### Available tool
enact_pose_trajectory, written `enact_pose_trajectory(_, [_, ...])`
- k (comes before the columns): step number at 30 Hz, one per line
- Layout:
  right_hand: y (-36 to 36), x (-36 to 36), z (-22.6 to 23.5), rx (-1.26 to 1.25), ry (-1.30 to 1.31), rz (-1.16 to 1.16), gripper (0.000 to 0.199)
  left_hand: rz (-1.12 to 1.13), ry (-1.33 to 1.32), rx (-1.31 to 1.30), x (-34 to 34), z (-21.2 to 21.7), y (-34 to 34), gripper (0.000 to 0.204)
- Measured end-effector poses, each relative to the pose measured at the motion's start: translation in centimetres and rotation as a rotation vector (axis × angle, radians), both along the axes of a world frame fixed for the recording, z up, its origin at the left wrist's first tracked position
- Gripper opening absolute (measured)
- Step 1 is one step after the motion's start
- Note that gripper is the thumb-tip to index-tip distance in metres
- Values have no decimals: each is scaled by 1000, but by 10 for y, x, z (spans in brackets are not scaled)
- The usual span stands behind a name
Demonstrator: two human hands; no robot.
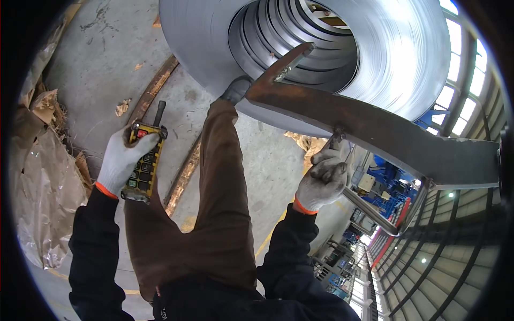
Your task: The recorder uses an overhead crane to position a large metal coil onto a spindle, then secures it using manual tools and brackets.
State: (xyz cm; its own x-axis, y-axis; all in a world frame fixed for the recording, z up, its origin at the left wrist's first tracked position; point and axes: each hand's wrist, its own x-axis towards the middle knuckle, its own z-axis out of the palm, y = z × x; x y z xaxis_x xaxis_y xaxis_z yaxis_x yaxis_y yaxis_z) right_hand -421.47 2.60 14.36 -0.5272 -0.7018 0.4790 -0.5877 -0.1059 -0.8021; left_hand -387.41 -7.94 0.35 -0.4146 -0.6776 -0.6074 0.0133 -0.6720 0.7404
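My left hand, in a white glove with an orange cuff, is closed round a yellow crane remote control with black buttons, a red one and a stubby antenna. The thumb lies over its upper buttons. My right hand, in a soiled grey-white glove, has its fingers curled round the bent metal handle below a heavy steel coil hook. The hook's upturned tip appears in front of the bore of a large steel coil. I cannot tell whether they touch.
My shoe is close to the coil's edge and the hook. Long worn strips lie on the concrete floor. Crumpled plastic and brown wrapping is heaped at the left. Blue machinery stands off to the right.
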Motion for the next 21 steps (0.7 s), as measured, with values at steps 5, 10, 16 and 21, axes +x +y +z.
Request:
enact_pose_trajectory(5, [2,4,15,-7,17,17,50,-36,3,-3,-14,-9,-17,37])
enact_pose_trajectory(10, [-17,44,22,-73,58,-105,50,45,77,17,-39,-37,-27,33])
enact_pose_trajectory(16, [-13,41,33,-205,127,209,55,59,144,93,-75,-73,-26,33])
enact_pose_trajectory(21, [-2,13,48,-142,366,283,61,40,217,23,-107,-112,-27,40])
